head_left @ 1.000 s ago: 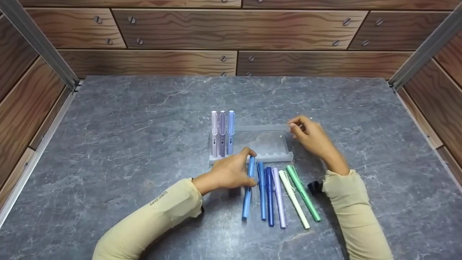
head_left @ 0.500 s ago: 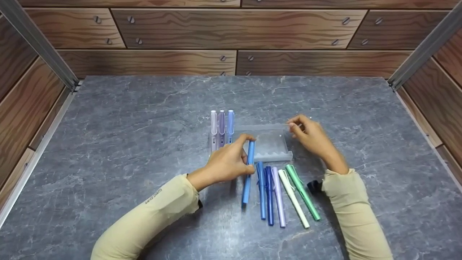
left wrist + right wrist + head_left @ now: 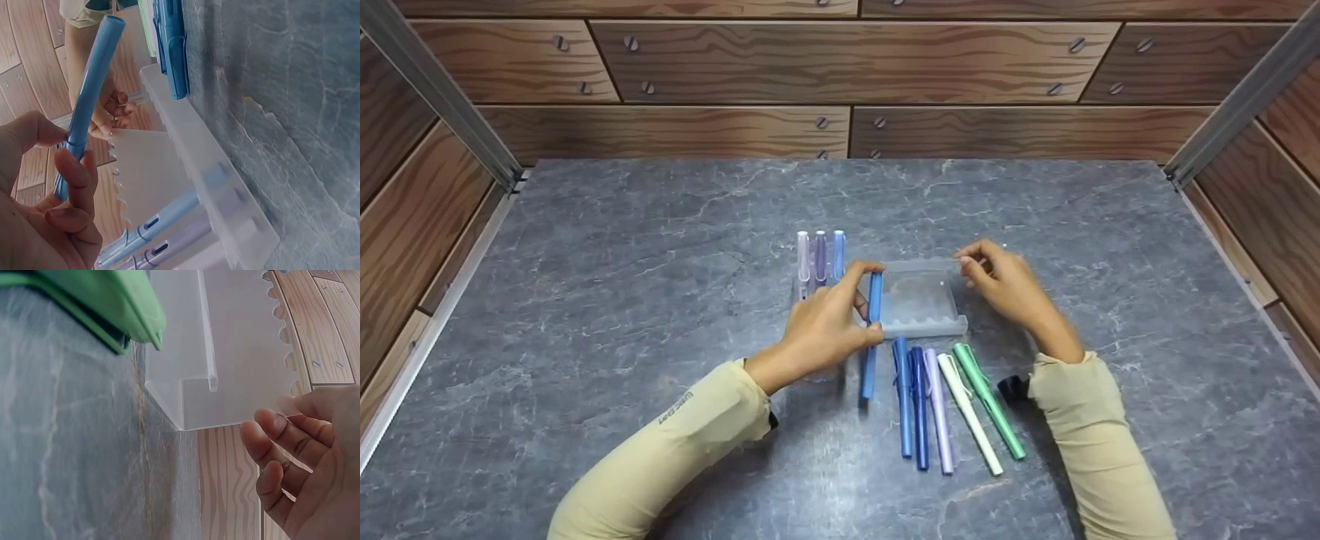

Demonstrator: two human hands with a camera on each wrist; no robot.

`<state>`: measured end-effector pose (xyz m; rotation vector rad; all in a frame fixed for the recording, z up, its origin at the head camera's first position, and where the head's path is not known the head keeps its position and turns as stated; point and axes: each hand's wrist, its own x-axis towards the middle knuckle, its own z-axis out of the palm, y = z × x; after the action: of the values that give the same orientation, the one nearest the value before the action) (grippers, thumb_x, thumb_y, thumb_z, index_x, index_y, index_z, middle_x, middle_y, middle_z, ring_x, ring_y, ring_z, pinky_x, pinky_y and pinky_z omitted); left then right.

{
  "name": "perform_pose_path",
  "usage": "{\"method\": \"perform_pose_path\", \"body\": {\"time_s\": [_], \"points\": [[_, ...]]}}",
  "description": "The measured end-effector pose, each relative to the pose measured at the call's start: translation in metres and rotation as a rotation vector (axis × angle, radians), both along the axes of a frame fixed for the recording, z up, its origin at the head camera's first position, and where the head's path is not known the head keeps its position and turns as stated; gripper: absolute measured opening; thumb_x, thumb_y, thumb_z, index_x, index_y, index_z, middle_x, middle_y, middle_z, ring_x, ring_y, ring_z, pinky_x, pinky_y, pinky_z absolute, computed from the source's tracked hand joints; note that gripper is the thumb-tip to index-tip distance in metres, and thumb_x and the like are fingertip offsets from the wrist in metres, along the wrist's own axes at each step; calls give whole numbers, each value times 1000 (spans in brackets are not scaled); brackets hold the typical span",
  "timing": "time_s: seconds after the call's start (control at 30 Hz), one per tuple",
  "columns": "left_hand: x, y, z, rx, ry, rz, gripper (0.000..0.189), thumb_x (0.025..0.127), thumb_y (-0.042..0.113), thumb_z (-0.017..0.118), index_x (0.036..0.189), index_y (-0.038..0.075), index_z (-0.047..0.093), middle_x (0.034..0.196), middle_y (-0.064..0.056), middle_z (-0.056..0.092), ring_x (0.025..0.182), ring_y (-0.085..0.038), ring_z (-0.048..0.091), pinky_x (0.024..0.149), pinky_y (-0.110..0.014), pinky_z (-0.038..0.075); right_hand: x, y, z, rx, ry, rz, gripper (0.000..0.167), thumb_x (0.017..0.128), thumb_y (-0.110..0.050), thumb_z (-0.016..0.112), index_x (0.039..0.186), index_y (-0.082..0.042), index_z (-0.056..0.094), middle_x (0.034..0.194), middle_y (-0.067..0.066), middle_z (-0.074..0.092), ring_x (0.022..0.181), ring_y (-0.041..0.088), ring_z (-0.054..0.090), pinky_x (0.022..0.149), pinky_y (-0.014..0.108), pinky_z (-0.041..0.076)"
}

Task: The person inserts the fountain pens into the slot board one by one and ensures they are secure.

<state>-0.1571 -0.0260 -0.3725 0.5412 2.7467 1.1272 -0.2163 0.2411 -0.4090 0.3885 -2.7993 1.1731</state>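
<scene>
My left hand (image 3: 825,324) pinches a blue pen (image 3: 875,300) between thumb and fingers, over the left part of a clear plastic pen rack (image 3: 922,296). In the left wrist view this blue pen (image 3: 93,93) slants above the notched rack. A pale lilac pen (image 3: 803,255), a purple pen (image 3: 820,255) and a light blue pen (image 3: 839,255) stand side by side in the rack's left slots, their lower parts hidden by my hand. At the rack's far right corner, my right hand (image 3: 1001,281) pinches the sheet's edge; one fingertip shows through the plastic in the right wrist view.
In front of the rack lie a blue pen (image 3: 904,397), a dark blue pen (image 3: 920,412), a lavender pen (image 3: 940,412), a whitish pen (image 3: 971,412) and a green pen (image 3: 990,401). Wood-patterned walls (image 3: 855,60) enclose the grey marbled table (image 3: 660,225).
My left hand has lifted the blue pen from beside the loose pens and carried it away from me and slightly left, over the rack. The right hand has stayed at the corner.
</scene>
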Motion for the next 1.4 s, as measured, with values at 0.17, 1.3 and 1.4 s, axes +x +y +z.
{"method": "perform_pose_path", "body": {"time_s": [0.17,1.3,1.4], "points": [[-2,-2,1,-11,19,16,72,74,18,72,139,29,42,85,8,66,54,-8,48,50,-25,39,1,0,0,-1,-2,1,22,100,-13,50,108,3,61,89,18,65,74,20,62,62,14,44],[-21,-8,0,-18,368,127,60,82,16,69,136,25,44,92,3,71,51,-10,47,40,-21,32,-1,2,-1,14,-6,6,22,100,-13,50,109,3,61,92,19,66,73,15,60,63,16,45],[-23,-8,-1,-37,406,137,59,83,17,69,135,24,44,94,1,72,50,-10,48,40,-21,31,-1,2,-1,8,5,8,22,99,-13,50,108,4,61,91,19,65,73,18,62,63,16,45]]}}
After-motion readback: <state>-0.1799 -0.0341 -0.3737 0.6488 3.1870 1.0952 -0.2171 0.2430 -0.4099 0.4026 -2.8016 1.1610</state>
